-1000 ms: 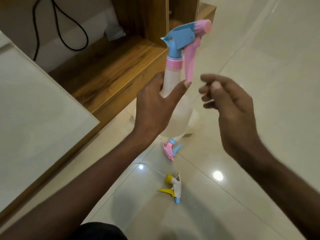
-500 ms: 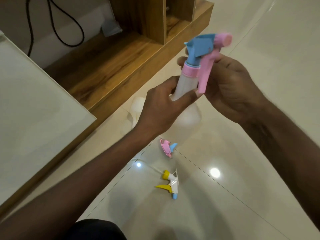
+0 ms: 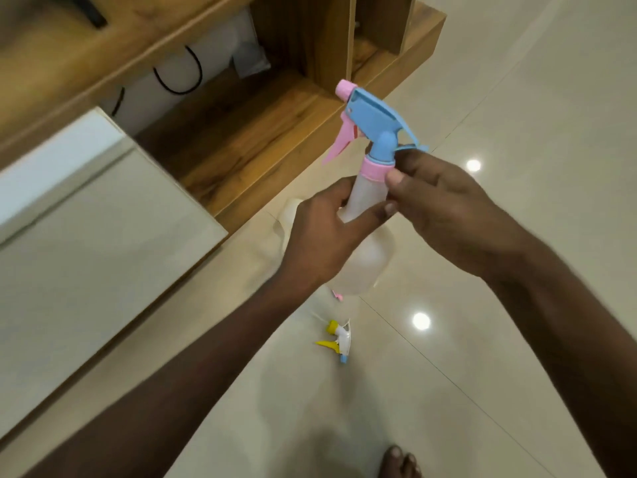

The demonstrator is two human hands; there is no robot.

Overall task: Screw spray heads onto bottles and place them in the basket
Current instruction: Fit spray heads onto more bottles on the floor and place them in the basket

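Observation:
A translucent white bottle (image 3: 365, 260) is held up in the air over the floor. My left hand (image 3: 324, 236) grips its neck from the left. A blue and pink spray head (image 3: 374, 125) sits on the bottle's top, nozzle and pink trigger pointing left. My right hand (image 3: 444, 205) pinches the pink collar (image 3: 374, 169) of that head between thumb and fingers. On the floor below lies a loose yellow, white and blue spray head (image 3: 339, 341). A small pink bit of another spray head (image 3: 337, 296) peeks out under the bottle. No basket is in view.
A second translucent bottle (image 3: 289, 219) stands on the floor behind my left hand. A wooden shelf unit (image 3: 248, 132) with black cables runs along the back left. A glossy white tabletop (image 3: 86, 243) fills the left. My foot (image 3: 400, 462) shows at the bottom edge.
My right hand came in and took the spray head's collar. The head has turned, so its nozzle and trigger now point left instead of right. The view has tilted downward.

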